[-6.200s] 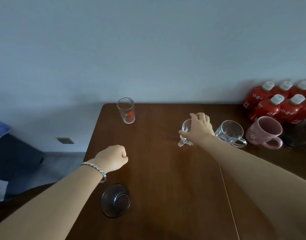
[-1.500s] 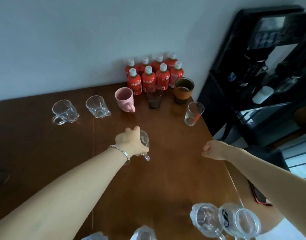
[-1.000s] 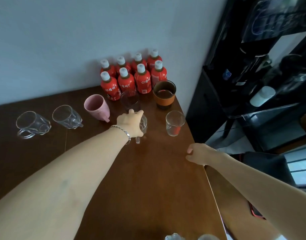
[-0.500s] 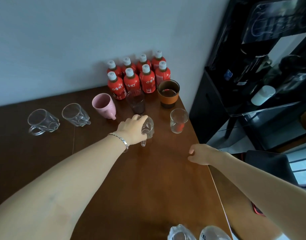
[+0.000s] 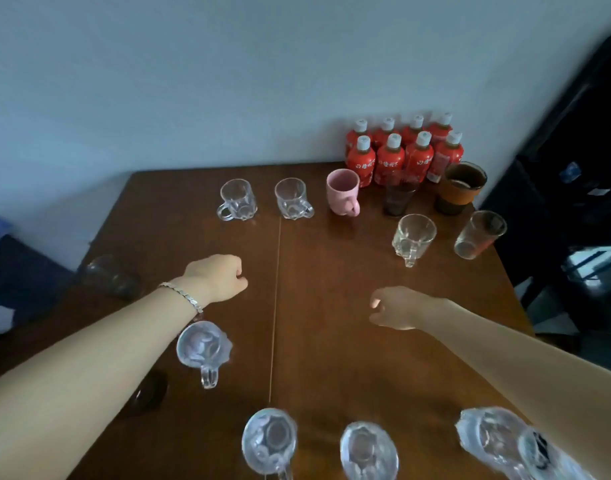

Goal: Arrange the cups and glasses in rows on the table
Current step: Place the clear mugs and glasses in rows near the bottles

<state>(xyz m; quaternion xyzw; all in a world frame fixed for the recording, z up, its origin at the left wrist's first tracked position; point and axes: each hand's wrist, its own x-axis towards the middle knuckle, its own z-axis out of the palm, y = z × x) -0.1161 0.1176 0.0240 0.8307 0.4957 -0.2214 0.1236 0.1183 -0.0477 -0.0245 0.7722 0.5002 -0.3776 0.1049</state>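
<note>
Along the far edge of the wooden table [image 5: 331, 358], left to right: far-left glass mug [image 5: 237, 199], second glass mug [image 5: 293, 199], pink mug [image 5: 343, 194], dark tumbler [image 5: 397, 199] and brown-sleeved cup [image 5: 460, 188], all upright. Red bottles [image 5: 404, 157] with white caps stand in two ranks against the wall, behind the pink mug, dark tumbler and brown-sleeved cup. Nearer lies a short second row: a handled glass mug [image 5: 413, 237] and, near it on the right, a red-printed tumbler [image 5: 479, 235].

The left hand [image 5: 217, 278], with a bracelet [image 5: 183, 296] at the wrist, hovers over mid-table, its fingers curled into a fist that grips nothing. The right hand [image 5: 397, 308] has its fingers bent in toward the palm and also holds nothing. Neither hand touches a cup. A seam [image 5: 274, 306] runs down the table between them.

A near glass mug [image 5: 203, 348] stands just beside the left forearm, handle toward the viewer. At the bottom edge, a bottom-edge mug [image 5: 269, 439] and a bottom-edge glass [image 5: 368, 452] are cut off by the frame. A pair of clear glasses [image 5: 487, 438] at lower right, beside the right forearm, is cut off too — and too smeared to tell one from the other. A dark glass [image 5: 110, 277] at the table's left edge is blurred. A dark object [image 5: 151, 389] lies mostly hidden under the left forearm and cannot be identified. Black shelving [image 5: 574, 168] stands right of the table, its contents indistinct.
</note>
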